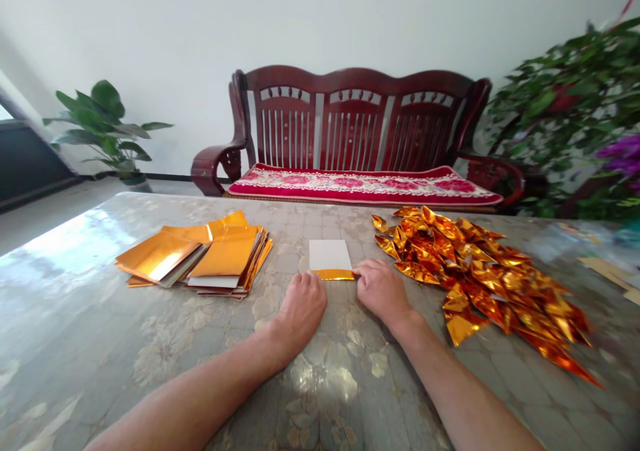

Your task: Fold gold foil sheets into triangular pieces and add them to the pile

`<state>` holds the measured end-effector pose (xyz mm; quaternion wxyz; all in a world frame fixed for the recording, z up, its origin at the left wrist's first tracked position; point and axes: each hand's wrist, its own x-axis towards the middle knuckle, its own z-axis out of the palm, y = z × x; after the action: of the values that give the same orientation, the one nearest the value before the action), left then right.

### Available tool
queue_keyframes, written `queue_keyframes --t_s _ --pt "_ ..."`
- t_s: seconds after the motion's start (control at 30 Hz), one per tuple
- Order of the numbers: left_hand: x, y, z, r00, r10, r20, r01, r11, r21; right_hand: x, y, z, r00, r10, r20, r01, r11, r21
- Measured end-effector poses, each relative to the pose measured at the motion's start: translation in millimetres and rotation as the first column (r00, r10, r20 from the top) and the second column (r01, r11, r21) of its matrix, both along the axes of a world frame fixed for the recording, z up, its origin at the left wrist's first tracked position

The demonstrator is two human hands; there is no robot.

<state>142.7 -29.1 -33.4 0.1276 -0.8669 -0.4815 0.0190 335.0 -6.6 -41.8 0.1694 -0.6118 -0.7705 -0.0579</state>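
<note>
A: What do the hands show?
B: At frame centre, the left hand [303, 301] and right hand [383, 291] pinch opposite ends of the gold fold [336, 274] along a white sheet [328, 255], on the table [310, 404].
A: And beyond?
B: Stacked gold sheets [223, 254], centre left; folded gold pieces [480, 271], centre right; wooden bench [354, 108], upper centre.
</note>
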Motion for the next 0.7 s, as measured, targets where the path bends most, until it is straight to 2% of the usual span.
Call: queue_keyframes --t_s 0.1,0.3,0.4,0.57,0.63,0.7 --pt "1 1 -0.4 1.000 0.001 0.008 -0.001 1.000 0.014 0 3 -0.1 0.996 -0.054 -0.064 0.056 0.998 0.028" --pt "4 -1 -0.5 0.996 -0.058 0.070 0.057 0.998 0.022 -8 5 -1.0 0.992 -0.126 -0.026 0.128 0.990 0.057" --pt "5 -2 0.4 0.990 -0.092 0.105 0.091 0.996 0.011 -10 6 -3.8 0.987 -0.148 -0.063 0.151 0.987 0.049" --pt "2 0 1.1 0.978 -0.125 0.166 0.128 0.992 -0.008 -8 8 -7.1 0.952 -0.132 -0.277 0.137 0.991 -0.001" --pt "1 2 -0.2 0.976 -0.124 0.182 0.127 0.992 -0.005 -8 10 -9.6 0.901 -0.142 -0.411 0.135 0.990 -0.047" --pt "1 3 -2.2 0.973 -0.123 0.196 0.125 0.992 0.001 -8 14 -13.6 0.810 -0.134 -0.571 0.103 0.991 -0.086"
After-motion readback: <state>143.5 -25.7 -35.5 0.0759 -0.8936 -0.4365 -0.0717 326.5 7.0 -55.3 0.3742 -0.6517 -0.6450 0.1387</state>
